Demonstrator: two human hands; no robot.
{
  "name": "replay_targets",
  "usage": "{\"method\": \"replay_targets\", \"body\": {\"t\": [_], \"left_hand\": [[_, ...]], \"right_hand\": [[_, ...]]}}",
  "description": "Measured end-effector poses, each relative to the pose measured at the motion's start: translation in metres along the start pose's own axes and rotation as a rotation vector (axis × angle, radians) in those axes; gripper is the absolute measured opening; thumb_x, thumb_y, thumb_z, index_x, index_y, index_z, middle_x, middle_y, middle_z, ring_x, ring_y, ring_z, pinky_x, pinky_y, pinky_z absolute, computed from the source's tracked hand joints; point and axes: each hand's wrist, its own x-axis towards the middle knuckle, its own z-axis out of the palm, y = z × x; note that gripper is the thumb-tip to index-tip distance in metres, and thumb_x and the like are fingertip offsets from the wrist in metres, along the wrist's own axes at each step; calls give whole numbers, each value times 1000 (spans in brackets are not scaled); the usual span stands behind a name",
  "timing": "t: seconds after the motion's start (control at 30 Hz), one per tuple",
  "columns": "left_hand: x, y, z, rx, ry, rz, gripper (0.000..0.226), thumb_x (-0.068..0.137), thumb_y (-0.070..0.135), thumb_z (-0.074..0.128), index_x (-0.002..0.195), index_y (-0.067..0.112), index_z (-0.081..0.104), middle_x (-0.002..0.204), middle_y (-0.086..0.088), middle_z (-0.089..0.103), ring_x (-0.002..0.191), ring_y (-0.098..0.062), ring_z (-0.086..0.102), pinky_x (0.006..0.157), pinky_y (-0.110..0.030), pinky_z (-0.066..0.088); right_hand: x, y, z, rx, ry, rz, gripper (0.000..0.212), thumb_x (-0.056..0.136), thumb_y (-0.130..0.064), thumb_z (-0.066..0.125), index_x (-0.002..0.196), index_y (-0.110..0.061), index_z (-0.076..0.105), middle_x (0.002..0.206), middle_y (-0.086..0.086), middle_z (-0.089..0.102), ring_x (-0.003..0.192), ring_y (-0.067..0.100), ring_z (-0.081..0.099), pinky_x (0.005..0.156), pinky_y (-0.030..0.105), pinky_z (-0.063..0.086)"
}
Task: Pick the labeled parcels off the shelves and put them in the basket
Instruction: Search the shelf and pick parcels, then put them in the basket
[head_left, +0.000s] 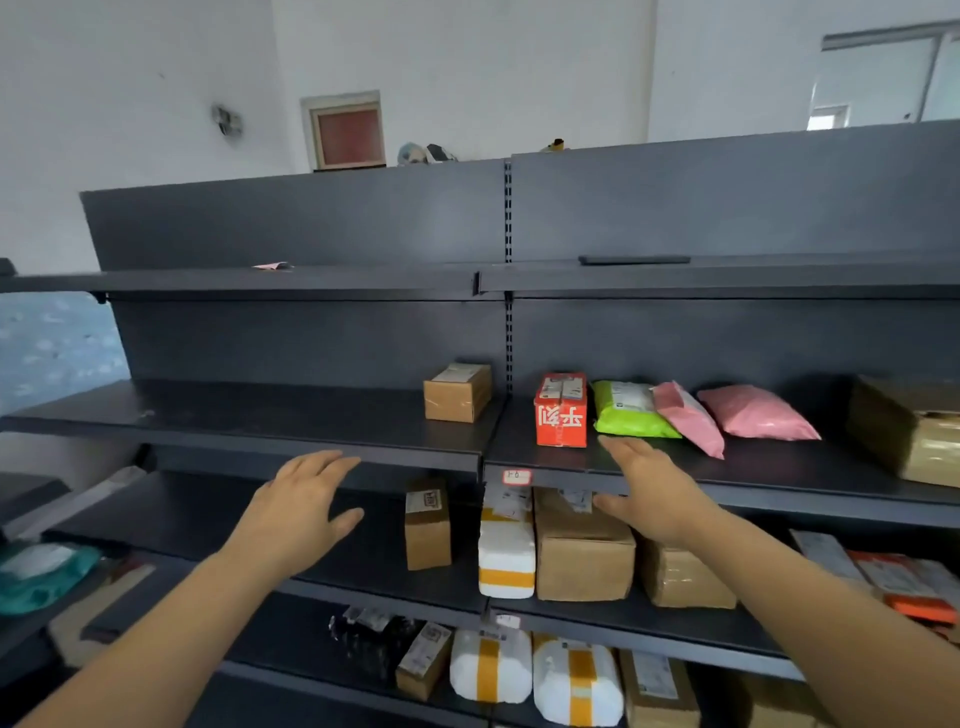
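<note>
right hand (652, 499) spread, grip empty, nearer | red box (561, 410) upright on middle shelf (311, 431), just beyond and left of its fingertips | left hand (304, 506) spread, empty, farther | basket unseen

Your head camera faces the dark shelves (311, 415) at close range, angled slightly down, both forearms reaching in from below.

White walls (156, 78) (a red-paned window (349, 136)) behind dark shelving (311, 223).
</note>
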Motion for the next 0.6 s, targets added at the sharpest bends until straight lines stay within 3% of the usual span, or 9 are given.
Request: {"method": "replay_targets", "body": {"t": [0.6], "left_hand": [[228, -41, 85, -6, -28, 20, 67, 89, 47, 53, 146, 29, 24, 152, 6, 24, 139, -18, 20, 111, -39, 29]], "right_hand": [[287, -29, 71, 179, -49, -153, 78, 89, -34, 62, 151, -19, 16, 155, 5, 21, 140, 24, 26, 114, 35, 27]]}}
